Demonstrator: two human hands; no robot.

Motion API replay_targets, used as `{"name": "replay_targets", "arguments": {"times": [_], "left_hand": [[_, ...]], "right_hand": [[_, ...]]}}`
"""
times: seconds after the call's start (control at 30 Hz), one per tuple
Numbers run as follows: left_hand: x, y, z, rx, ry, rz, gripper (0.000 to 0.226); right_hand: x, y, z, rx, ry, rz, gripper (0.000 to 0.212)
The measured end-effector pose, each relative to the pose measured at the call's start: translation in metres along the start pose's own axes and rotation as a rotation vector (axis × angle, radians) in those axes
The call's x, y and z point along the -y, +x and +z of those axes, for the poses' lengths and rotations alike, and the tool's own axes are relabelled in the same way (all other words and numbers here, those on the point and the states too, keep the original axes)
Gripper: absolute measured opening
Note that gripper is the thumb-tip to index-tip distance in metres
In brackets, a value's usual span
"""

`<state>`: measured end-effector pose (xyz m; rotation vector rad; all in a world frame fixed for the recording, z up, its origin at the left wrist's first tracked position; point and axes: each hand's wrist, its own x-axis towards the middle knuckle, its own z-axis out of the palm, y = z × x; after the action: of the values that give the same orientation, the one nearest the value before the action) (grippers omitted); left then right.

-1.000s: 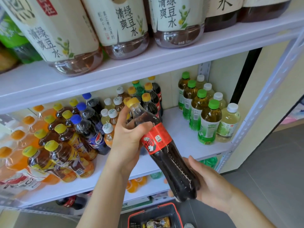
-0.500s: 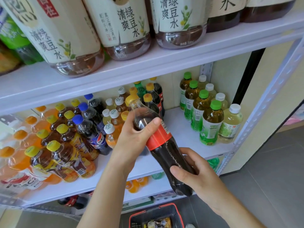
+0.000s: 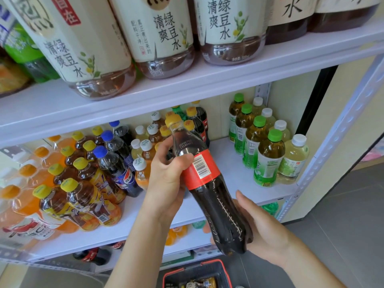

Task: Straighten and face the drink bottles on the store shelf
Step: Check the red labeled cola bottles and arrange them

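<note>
Two grips are sharing one cola bottle (image 3: 216, 204), holding it tilted in the air in front of the middle shelf (image 3: 234, 169). Nearest, the right grip (image 3: 261, 231) is cupping the base from below, fingers curling round it. Just beyond, the left grip (image 3: 166, 179) is wrapping round the shoulder, its thumb pressing the red label (image 3: 205, 179). The bottle is looking full and dark, its yellow cap (image 3: 172, 119) pointing away and its barcode (image 3: 202, 167) facing the viewer. It is probably feeling heavy, stiff and slippery, so gripping the waist under the label is seeming safest. Beyond the left grip, yellow-capped bottles (image 3: 83, 183) are crowding the shelf. Right of both grips, green-capped bottles (image 3: 268, 156) are standing upright.
</note>
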<state>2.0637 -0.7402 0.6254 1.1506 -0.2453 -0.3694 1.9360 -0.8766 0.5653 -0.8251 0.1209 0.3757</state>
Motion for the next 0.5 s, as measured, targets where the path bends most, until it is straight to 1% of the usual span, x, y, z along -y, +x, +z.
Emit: {"name": "replay_targets", "arguments": {"times": [0.03, 0.07, 0.13, 0.2, 0.27, 0.33, 0.43, 0.5], "left_hand": [[0.0, 0.0, 0.0, 0.006, -0.022, -0.009, 0.068], [0.001, 0.0, -0.001, 0.009, -0.045, -0.022, 0.069], [0.001, 0.0, -0.001, 0.021, -0.082, -0.061, 0.07], [-0.002, 0.0, 0.0, 0.026, -0.011, -0.074, 0.062], [-0.004, 0.0, -0.003, 0.036, 0.186, -0.049, 0.049], [-0.007, -0.003, -0.006, 0.057, 0.321, -0.044, 0.044], [-0.006, -0.006, -0.013, 0.018, 0.36, -0.004, 0.039], [-0.002, -0.009, -0.014, -0.041, 0.349, 0.004, 0.044]], "right_hand": [[-0.001, 0.0, -0.002, 0.036, 0.077, 0.017, 0.076], [-0.003, 0.0, -0.004, 0.047, 0.103, 0.01, 0.076], [-0.006, 0.001, -0.004, 0.0, 0.043, -0.047, 0.073], [-0.007, 0.003, -0.001, -0.081, -0.072, -0.141, 0.068], [-0.008, 0.004, 0.004, -0.205, -0.267, -0.25, 0.057], [-0.009, 0.004, 0.006, -0.363, -0.549, -0.332, 0.052], [-0.015, 0.006, 0.007, -0.533, -0.866, -0.412, 0.06], [-0.019, 0.008, 0.004, -0.605, -1.002, -0.412, 0.066]]}}
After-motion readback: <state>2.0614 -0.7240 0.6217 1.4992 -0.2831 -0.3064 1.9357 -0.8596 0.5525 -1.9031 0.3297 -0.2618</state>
